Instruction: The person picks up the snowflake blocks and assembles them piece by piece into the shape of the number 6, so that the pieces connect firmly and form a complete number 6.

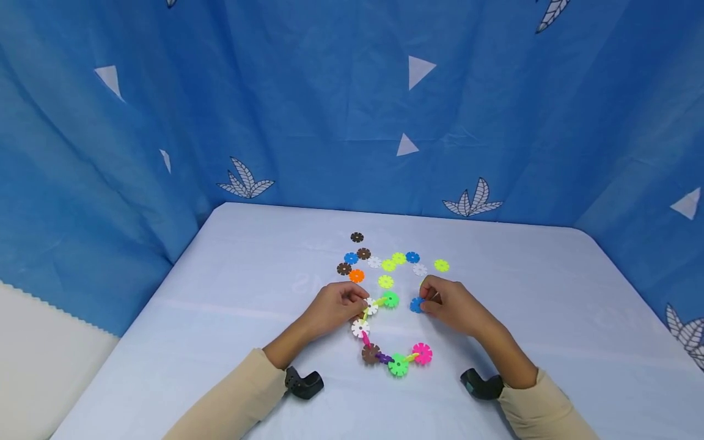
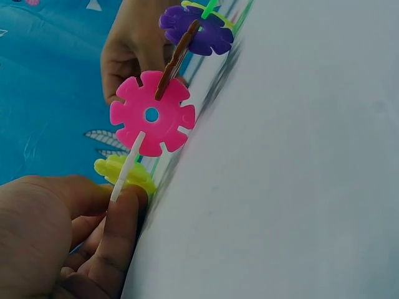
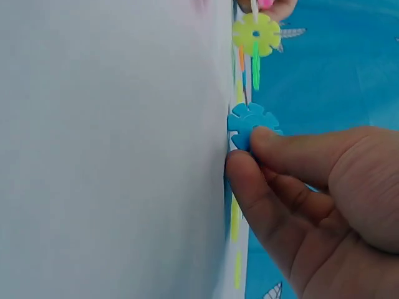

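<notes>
Notched plastic discs are slotted together into a curved chain on the white table. Its lower run includes a brown disc (image 1: 371,354), a green disc (image 1: 398,365) and a pink disc (image 1: 422,353) at one end. My left hand (image 1: 342,304) pinches a white disc (image 2: 127,167) near the chain's upper end, beside a yellow disc (image 2: 124,173) and a green end disc (image 1: 390,299). To the right, my right hand (image 1: 452,305) pinches a loose blue disc (image 3: 247,122) between thumb and index finger. The blue disc stands apart from the green end disc.
Loose discs lie beyond the hands, among them an orange disc (image 1: 356,275), a dark brown disc (image 1: 357,237), a blue disc (image 1: 412,257) and a yellow disc (image 1: 442,265). A blue curtain (image 1: 341,110) hangs behind the white table (image 1: 220,275).
</notes>
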The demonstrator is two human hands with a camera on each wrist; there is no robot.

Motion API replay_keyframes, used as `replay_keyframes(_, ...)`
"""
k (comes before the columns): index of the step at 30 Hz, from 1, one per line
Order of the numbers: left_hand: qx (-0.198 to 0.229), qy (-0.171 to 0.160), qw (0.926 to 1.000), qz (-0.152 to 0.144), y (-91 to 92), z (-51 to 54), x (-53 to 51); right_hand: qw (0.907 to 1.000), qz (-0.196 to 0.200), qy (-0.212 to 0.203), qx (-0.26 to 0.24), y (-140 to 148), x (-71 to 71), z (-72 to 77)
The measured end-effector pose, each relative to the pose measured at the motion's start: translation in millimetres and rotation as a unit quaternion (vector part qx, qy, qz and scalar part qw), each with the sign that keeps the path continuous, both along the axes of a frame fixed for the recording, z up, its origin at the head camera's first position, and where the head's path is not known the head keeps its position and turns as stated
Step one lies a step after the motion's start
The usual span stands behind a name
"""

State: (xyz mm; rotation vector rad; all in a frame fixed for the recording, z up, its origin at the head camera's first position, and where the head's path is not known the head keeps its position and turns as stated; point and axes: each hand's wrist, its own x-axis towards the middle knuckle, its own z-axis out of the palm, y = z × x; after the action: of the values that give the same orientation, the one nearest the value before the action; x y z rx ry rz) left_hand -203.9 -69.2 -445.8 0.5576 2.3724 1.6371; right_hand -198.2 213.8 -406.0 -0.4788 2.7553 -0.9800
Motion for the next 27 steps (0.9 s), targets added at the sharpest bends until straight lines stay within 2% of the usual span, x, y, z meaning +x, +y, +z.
replay_keyframes(6,-0.011,-0.005,0.9998,-0.016,2.9,3.0,-2.2,0.9998,0.006,0.017,-0.005,-7.5,-0.5,-0.6)
replay_keyframes(9,-0.028,-0.001,0.9991,-0.032,3.1,4.8,-4.4,0.9998,0.007,0.017,-0.007,-11.2,0.1,-0.6)
replay_keyframes(15,-0.062,0.012,0.9950,-0.077,4.7,9.1,-11.4,0.9988,0.039,0.021,-0.023,-20.0,-1.2,-4.1)
replay_keyframes(20,-0.041,-0.013,0.9924,-0.115,5.5,9.4,-16.7,0.9981,0.048,0.031,-0.024,-26.6,-3.0,-6.0)
replay_keyframes(27,-0.013,-0.030,0.9921,-0.121,4.4,6.7,-19.2,0.9978,0.043,0.050,0.002,-28.0,-3.4,-7.3)
